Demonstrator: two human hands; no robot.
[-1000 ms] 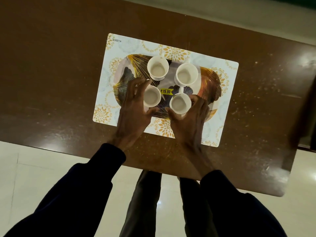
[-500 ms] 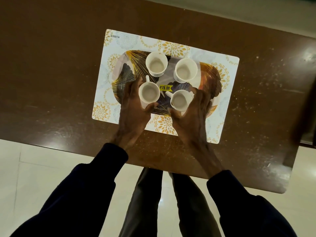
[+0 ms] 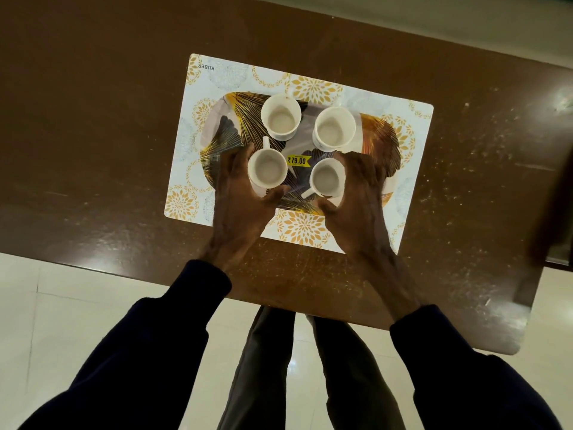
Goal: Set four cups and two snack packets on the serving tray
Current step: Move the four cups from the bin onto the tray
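Observation:
Four empty white cups stand on an oval serving tray (image 3: pixel 379 135) with a gold and dark leaf pattern. The far left cup (image 3: pixel 280 117) and far right cup (image 3: pixel 335 128) stand free. My left hand (image 3: pixel 238 197) wraps the near left cup (image 3: pixel 267 169), whose handle points away from me. My right hand (image 3: pixel 356 200) wraps the near right cup (image 3: pixel 325 179), whose handle points toward my left hand. A yellow price sticker (image 3: pixel 298 160) lies between the cups. No snack packets are in view.
The tray rests on a white placemat (image 3: pixel 217 76) with gold flower prints, on a dark brown table (image 3: pixel 93 119). The table's near edge runs just under my wrists, with pale floor tiles (image 3: pixel 62 305) below. A dark blurred object (image 3: pixel 555 197) sits at the right edge.
Both hands have turned the near cups: the left cup's handle now points away, the right cup's handle toward the left. My view has shifted slightly.

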